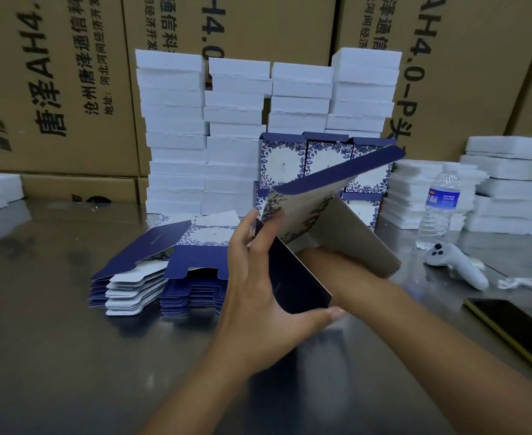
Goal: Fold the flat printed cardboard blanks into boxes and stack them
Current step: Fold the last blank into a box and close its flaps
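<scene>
My left hand [252, 293] grips a half-opened printed cardboard blank [305, 202] above the metal table, thumb under its navy side panel [296, 284] and fingers over the panel's top edge. My right forearm [352, 277] reaches into the blank from the right; the hand itself is hidden behind the navy panel. A brown inner flap hangs open to the right. Two piles of flat blue-and-white blanks [177, 265] lie to the left of my hands. Folded blue floral boxes [327, 155] stand stacked behind the blank.
Tall stacks of white foam trays [236, 136] rise behind the boxes, with lower ones at right [509, 183]. A water bottle [437, 208], a white controller [459, 265] and a dark phone [515, 324] lie at right. Large brown cartons [70, 73] wall the back.
</scene>
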Available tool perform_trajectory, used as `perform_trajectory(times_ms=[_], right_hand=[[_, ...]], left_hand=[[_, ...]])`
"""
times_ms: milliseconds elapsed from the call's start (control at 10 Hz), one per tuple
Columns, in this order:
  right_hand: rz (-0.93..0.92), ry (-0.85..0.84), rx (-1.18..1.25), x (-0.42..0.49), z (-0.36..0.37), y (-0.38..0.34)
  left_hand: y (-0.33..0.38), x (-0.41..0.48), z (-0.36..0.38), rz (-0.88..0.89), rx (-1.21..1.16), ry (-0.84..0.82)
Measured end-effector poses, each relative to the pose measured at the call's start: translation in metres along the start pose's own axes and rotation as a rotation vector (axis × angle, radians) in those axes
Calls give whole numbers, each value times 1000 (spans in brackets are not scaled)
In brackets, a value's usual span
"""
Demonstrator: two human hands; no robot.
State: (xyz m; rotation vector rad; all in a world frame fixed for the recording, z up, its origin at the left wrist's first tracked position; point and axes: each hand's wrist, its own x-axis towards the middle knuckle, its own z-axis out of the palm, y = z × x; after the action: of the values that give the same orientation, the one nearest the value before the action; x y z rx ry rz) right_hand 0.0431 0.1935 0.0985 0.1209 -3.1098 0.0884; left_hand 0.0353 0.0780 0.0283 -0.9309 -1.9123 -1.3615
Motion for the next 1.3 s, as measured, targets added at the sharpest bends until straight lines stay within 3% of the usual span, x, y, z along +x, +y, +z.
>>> perform_trajectory(times_ms=[100, 300, 500, 600, 700, 1000, 1100, 1300], right_hand=[[-191, 257, 124, -8, 3, 6], [-306, 604, 732, -22, 23, 16], [-479, 1094, 548, -26, 51, 10], [-457, 1187, 553, -23, 61, 10], [-390, 1166, 715, -24, 66, 9], [-218, 1123, 558, -27, 69, 18], [-186, 1168, 403, -28, 70, 19], [-163, 1121, 495, -29, 73, 12]], left_hand=[[0, 3, -3, -65, -17, -1], [-2, 3, -8, -148, -49, 2], [-6, 7, -11, -203, -150, 39], [-12, 8, -11, -211, -241, 100], [-16, 10, -11, -229, -242, 161], [-18, 5, -4, -138, -55, 102], [-15, 3, -2, -183, -34, 47], [-9, 1, 5, -275, -193, -37]])
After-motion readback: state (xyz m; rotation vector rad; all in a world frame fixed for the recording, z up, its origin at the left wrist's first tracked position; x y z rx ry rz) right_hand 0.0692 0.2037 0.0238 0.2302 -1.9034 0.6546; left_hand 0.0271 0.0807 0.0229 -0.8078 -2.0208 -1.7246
